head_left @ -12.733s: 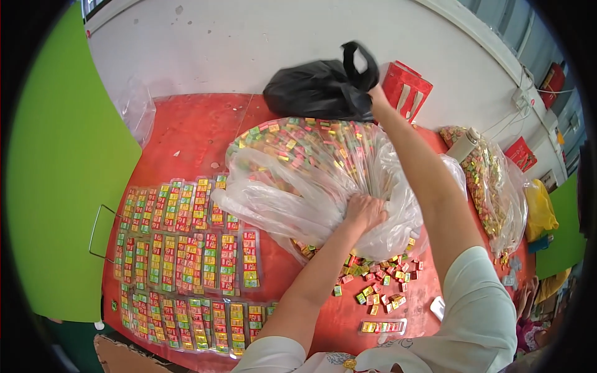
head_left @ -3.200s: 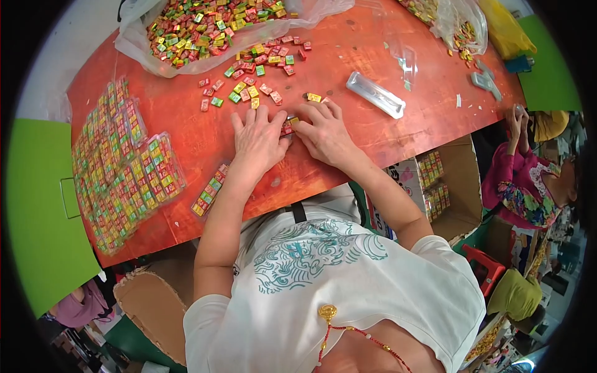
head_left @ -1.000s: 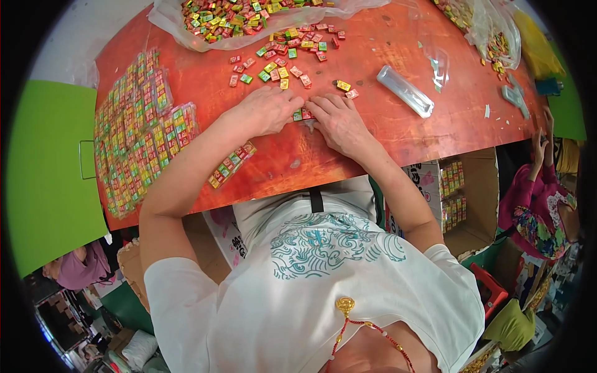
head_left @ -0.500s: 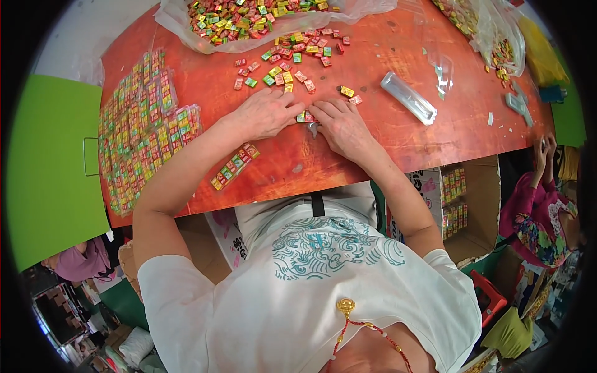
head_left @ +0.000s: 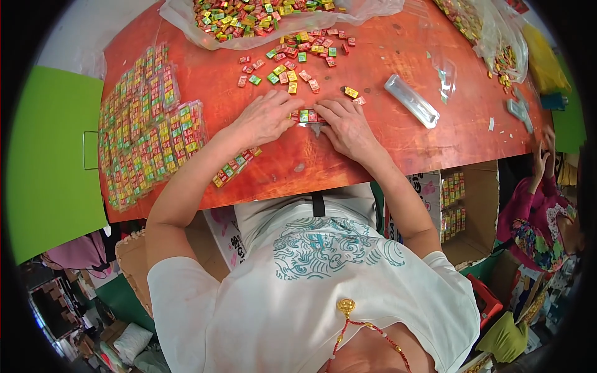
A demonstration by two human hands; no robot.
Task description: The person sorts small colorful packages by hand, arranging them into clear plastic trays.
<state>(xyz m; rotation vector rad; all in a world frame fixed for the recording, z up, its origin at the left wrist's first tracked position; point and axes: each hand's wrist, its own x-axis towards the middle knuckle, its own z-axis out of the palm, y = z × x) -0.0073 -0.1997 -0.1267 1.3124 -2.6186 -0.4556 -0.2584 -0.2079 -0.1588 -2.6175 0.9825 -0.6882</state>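
— In the head view, what just changed?
— More of the row of colored blocks (head_left: 305, 116) shows between your left hand (head_left: 264, 121) and right hand (head_left: 348, 127), suggesting straightening; each grip pinches one end.
— Around you?
— Red tabletop (head_left: 280, 171): filled trays (head_left: 155, 137) left, clear tray (head_left: 410, 101) right; a co-worker (head_left: 528, 214) farther right.

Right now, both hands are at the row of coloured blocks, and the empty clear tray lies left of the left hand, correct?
Not quite: the head view shows the empty clear tray right of the right hand, which, like the left hand, touches the row of blocks.
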